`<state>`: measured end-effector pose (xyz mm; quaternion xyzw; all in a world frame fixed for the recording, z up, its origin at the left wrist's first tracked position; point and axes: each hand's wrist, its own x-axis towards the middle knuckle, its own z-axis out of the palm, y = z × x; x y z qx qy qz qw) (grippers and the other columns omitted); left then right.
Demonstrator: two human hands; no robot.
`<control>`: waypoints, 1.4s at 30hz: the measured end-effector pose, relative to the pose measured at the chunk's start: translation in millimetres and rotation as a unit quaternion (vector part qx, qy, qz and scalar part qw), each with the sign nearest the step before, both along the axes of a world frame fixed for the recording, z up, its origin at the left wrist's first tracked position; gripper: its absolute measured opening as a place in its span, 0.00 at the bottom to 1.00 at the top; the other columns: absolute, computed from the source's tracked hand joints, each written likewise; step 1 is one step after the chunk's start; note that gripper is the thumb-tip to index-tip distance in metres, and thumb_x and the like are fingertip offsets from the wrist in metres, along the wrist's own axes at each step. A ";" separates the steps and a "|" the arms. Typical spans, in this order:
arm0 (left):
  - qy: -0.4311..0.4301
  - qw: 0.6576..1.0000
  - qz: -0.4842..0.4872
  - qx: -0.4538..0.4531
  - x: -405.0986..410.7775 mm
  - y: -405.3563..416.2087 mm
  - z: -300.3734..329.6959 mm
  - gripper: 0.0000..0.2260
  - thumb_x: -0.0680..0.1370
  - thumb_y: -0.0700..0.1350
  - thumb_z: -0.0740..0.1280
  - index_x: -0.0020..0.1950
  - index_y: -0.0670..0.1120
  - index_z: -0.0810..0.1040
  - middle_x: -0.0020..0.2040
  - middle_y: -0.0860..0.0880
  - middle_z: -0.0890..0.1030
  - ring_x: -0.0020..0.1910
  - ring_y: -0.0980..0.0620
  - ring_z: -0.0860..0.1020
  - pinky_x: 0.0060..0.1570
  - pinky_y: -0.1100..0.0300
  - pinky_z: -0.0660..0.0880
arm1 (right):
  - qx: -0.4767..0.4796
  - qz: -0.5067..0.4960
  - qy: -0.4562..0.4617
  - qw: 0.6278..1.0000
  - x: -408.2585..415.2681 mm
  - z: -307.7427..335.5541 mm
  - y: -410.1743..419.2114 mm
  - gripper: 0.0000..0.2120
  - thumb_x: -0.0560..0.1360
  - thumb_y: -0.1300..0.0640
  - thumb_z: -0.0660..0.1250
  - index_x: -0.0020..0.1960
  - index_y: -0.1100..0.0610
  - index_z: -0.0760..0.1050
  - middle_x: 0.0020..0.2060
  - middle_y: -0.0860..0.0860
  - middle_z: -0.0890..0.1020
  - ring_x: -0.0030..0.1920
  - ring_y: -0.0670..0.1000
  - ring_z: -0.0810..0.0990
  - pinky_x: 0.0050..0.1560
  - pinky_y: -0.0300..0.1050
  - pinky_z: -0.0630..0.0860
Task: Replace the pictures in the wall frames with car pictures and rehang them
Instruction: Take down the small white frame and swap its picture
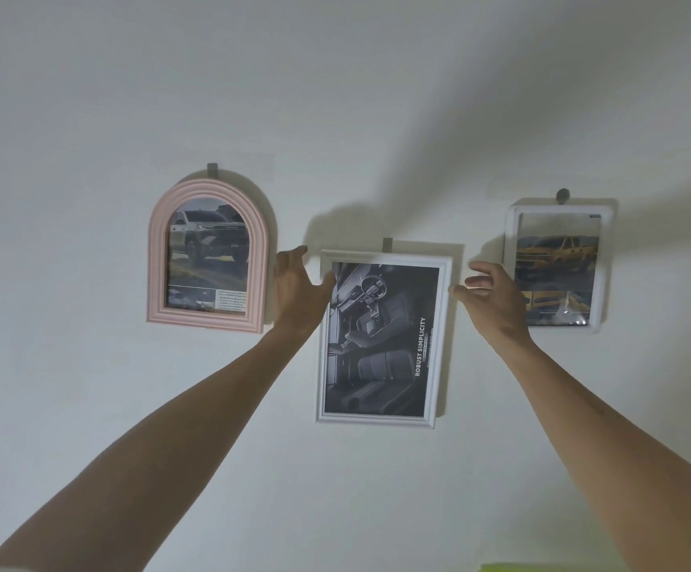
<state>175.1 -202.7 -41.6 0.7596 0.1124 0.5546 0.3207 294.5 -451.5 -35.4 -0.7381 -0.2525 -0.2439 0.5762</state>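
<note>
Three frames hang on a white wall. A pink arched frame (pixel 207 258) at the left holds a picture of a silver pickup. A white rectangular frame (pixel 443 332) in the middle holds a dark car-interior picture and hangs from a grey hook (pixel 388 244). A smaller white frame (pixel 558 266) at the right shows a yellow truck. My left hand (pixel 298 289) is beside the middle frame's upper left edge, thumb touching it, fingers relaxed. My right hand (pixel 490 299) hovers by its upper right edge, a fingertip at the rim, fingers loosely spread.
Grey hooks hold the pink frame (pixel 212 169) and the right frame (pixel 562 196). Bare wall lies above and below the frames. A yellow-green object (pixel 542 567) shows at the bottom edge, right of centre.
</note>
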 end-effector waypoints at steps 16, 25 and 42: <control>-0.002 0.977 -0.070 0.202 63.8 -162.4 32.4 0.19 0.78 0.51 0.67 0.66 0.45 0.72 0.59 0.49 0.75 0.58 0.50 0.75 0.49 0.50 0.78 | -0.028 -0.148 -0.133 0.980 34.6 42.4 -119.0 0.21 0.75 0.52 0.71 0.66 0.52 0.73 0.63 0.52 0.75 0.58 0.50 0.75 0.58 0.42 0.70; 0.119 0.985 -0.118 0.024 130.5 -226.8 44.1 0.26 0.76 0.51 0.69 0.70 0.43 0.67 0.63 0.44 0.76 0.60 0.45 0.76 0.56 0.54 0.75 | -0.084 -0.119 0.004 0.989 88.9 46.9 -188.1 0.31 0.75 0.46 0.71 0.73 0.53 0.63 0.66 0.56 0.75 0.63 0.58 0.77 0.62 0.53 0.75; 0.040 0.993 -0.085 -0.078 148.6 -247.9 43.2 0.11 0.76 0.41 0.69 0.59 0.45 0.76 0.48 0.49 0.79 0.45 0.52 0.78 0.37 0.66 0.74 | -0.052 -0.003 -0.039 0.998 122.1 37.7 -196.7 0.18 0.77 0.57 0.70 0.66 0.54 0.73 0.50 0.53 0.83 0.43 0.49 0.80 0.41 0.32 0.71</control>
